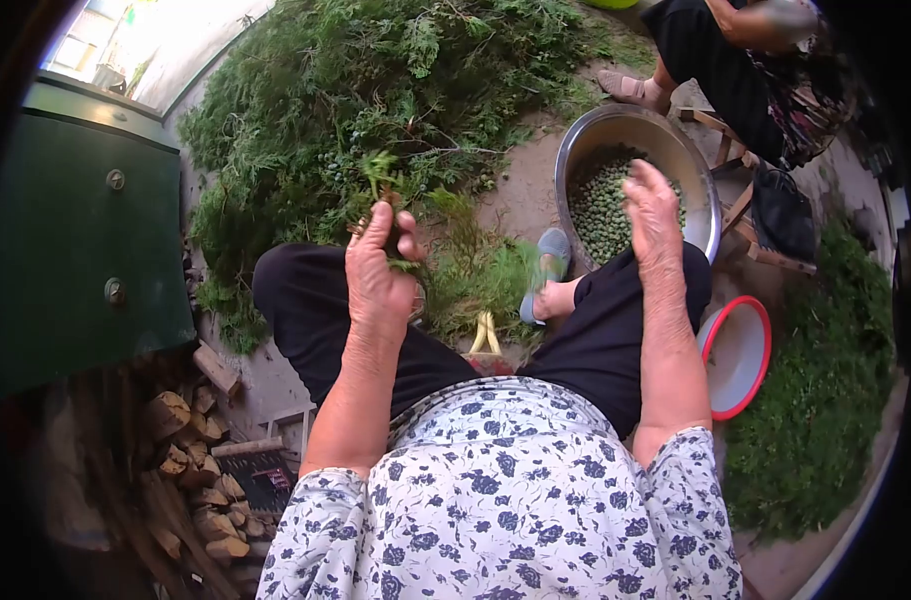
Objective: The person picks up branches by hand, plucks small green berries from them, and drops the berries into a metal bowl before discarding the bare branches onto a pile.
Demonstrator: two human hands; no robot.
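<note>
My left hand is raised over my left knee and is closed on a small green sprig that sticks up from my fingers. My right hand hangs open over the near rim of a metal basin that holds many small green berries. Nothing is in the right hand. A big heap of cut green branches lies on the ground ahead of my knees.
A red-rimmed white bowl lies by my right knee. More greenery is piled at the right. Another person sits on a wooden stool beyond the basin. A green door and stacked firewood are at the left.
</note>
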